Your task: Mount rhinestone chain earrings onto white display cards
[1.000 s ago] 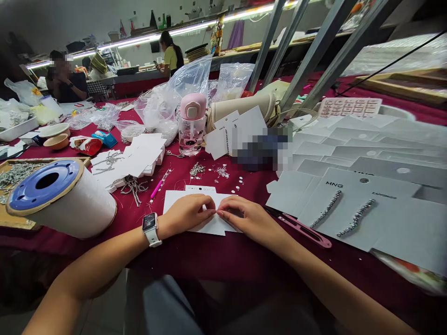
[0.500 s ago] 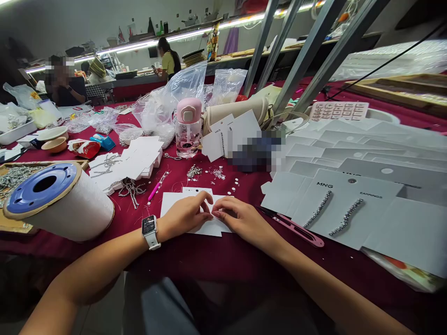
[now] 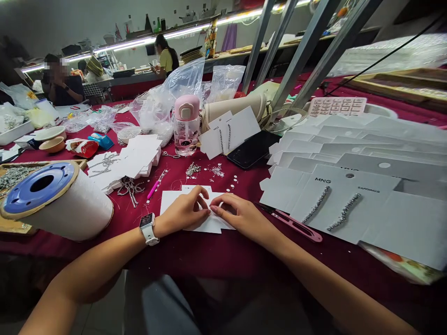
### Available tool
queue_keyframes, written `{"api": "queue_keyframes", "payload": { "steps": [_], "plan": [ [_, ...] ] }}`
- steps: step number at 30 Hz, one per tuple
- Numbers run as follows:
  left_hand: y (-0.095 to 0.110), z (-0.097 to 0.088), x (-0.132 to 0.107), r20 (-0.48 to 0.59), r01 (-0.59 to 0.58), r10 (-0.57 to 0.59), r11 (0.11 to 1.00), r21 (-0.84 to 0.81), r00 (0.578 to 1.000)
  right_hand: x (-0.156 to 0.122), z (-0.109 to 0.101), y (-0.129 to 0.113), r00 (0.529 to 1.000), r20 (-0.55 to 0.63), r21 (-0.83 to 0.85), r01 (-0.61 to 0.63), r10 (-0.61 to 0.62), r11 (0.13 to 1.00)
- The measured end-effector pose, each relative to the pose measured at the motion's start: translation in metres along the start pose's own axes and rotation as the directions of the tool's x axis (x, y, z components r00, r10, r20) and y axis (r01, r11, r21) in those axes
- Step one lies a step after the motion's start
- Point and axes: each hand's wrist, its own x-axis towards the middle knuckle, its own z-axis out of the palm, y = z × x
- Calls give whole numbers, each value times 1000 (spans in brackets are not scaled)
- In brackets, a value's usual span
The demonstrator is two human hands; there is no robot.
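Observation:
My left hand (image 3: 184,210) and my right hand (image 3: 238,215) rest on a white card (image 3: 173,201) lying on the dark red tablecloth (image 3: 216,256). Their fingertips meet in a pinch at the middle of the card; whatever sits between them is too small to make out. A white smartwatch (image 3: 148,228) is on my left wrist. Pink thread snips (image 3: 296,225) lie just right of my right hand.
A big white spool (image 3: 56,200) lies at the left. Stacks of white cards (image 3: 129,160), loose rhinestone chains (image 3: 131,187), a pink pen (image 3: 156,184), a pink-capped bottle (image 3: 186,124), a phone (image 3: 252,149) and finished earring cards (image 3: 349,204) surround me. People work at the far tables.
My hands stay pinched together on the card; my left index finger has lifted a little. The view has shifted slightly.

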Motion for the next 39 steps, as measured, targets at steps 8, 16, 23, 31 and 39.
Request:
{"api": "queue_keyframes", "payload": {
  "steps": [8,16,23,31,39],
  "plan": [
    [1,-4,0,14,-5,4,1000,15,1000,2,4,2,999,12,-6,37,-37,999],
    [-1,-4,1,1,-2,2,1000,26,1000,-2,7,2,990,-106,-58,84,-90,995],
    [-2,-5,1,30,35,-33,996,-77,999,-9,16,-1,977,-140,-109,144,-158,984],
    [-2,-9,2,79,25,-18,996,-86,997,-8,20,-3,983,-157,-88,80,-93,993],
    [3,-13,1,113,-11,13,1000,-16,994,-6,22,-1,982,-186,10,-22,23,1000]
  ]
}}
